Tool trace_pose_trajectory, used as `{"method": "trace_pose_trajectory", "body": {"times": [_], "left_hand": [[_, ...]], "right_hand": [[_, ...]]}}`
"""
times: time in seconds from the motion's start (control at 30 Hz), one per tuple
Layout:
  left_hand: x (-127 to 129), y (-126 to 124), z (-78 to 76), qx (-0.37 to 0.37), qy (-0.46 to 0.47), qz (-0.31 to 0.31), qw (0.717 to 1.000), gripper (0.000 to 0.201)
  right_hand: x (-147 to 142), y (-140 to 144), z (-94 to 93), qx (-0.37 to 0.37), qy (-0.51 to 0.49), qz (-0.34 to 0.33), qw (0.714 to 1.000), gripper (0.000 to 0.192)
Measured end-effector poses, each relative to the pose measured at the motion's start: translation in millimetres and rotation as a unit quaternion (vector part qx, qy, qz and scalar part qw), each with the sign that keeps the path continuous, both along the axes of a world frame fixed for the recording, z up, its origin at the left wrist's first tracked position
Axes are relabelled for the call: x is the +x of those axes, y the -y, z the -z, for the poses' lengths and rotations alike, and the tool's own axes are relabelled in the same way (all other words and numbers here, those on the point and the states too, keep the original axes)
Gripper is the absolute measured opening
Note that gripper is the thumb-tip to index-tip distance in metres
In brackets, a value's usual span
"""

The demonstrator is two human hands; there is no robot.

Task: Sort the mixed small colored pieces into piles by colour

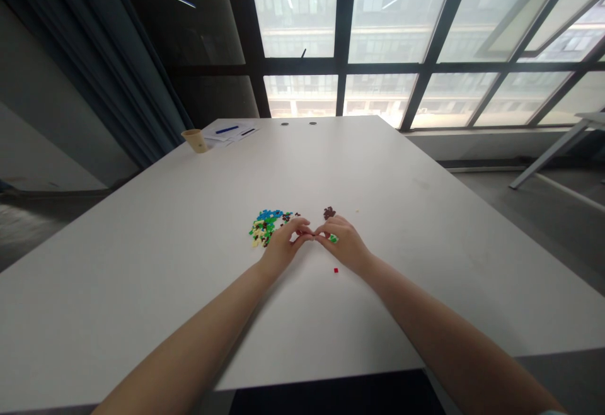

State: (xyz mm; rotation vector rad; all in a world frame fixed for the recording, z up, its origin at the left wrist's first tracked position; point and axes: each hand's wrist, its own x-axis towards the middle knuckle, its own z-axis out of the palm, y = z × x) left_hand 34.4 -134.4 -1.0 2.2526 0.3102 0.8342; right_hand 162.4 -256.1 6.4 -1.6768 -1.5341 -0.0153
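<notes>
My left hand (282,244) and my right hand (343,243) meet fingertip to fingertip over the white table (189,264), pinching a tiny dark brick between them at about the middle. A pile of small coloured bricks (265,224), blue, green and yellow, lies just left of my left hand. A small brown brick cluster (329,212) sits just beyond my right hand. A green piece (333,238) shows under my right fingers. One red brick (336,270) lies alone near my right wrist.
A paper cup (195,140) stands at the table's far left corner beside papers with a blue pen (227,130). Large windows rise behind the table. Another table's leg (548,160) shows at the far right.
</notes>
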Motion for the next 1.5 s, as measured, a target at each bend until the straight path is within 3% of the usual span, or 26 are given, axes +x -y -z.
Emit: {"method": "trace_pose_trajectory", "body": {"times": [0.07,0.13,0.23,0.33,0.57,0.73,0.87,1.0,1.1,1.3,1.5], "left_hand": [[1,-5,3.2,0.038,-0.01,-0.016,0.999,0.014],[3,-10,7.0,0.095,-0.029,-0.029,0.995,0.008],[5,-17,11.9,0.166,-0.085,-0.061,0.981,0.013],[6,-17,12.3,0.192,-0.156,-0.112,0.962,0.017],[2,-12,5.0,0.197,-0.248,-0.16,0.935,0.025],[1,-18,9.0,0.197,-0.242,-0.152,0.938,0.022],[3,-23,13.4,0.191,-0.214,-0.144,0.947,0.02],[4,-22,11.7,0.12,-0.151,-0.083,0.978,0.02],[2,-12,4.7,0.056,-0.097,-0.044,0.993,0.021],[-1,4,-4.8,-0.045,-0.072,-0.008,0.996,0.02],[-1,4,-3.1,-0.08,-0.065,0.011,0.995,0.02]], "right_hand": [[9,-1,3.0,-0.026,0.006,0.033,0.999,0.008],[22,-2,7.5,-0.069,0.017,0.111,0.991,0.01],[42,-4,15.5,-0.154,0.034,0.246,0.956,0.012],[50,-8,20.9,-0.212,0.033,0.293,0.932,0.016],[34,-11,17.7,-0.258,0.039,0.256,0.931,0.023],[28,-9,17.9,-0.263,0.067,0.236,0.933,0.027],[29,-8,18.8,-0.227,0.059,0.241,0.942,0.028],[28,-3,14.0,-0.182,0.026,0.227,0.956,0.026],[21,1,7.1,-0.132,0.005,0.176,0.975,0.024],[5,3,0.0,-0.044,-0.009,0.054,0.998,0.018],[2,1,3.5,-0.022,-0.008,0.028,0.999,0.018]]}}
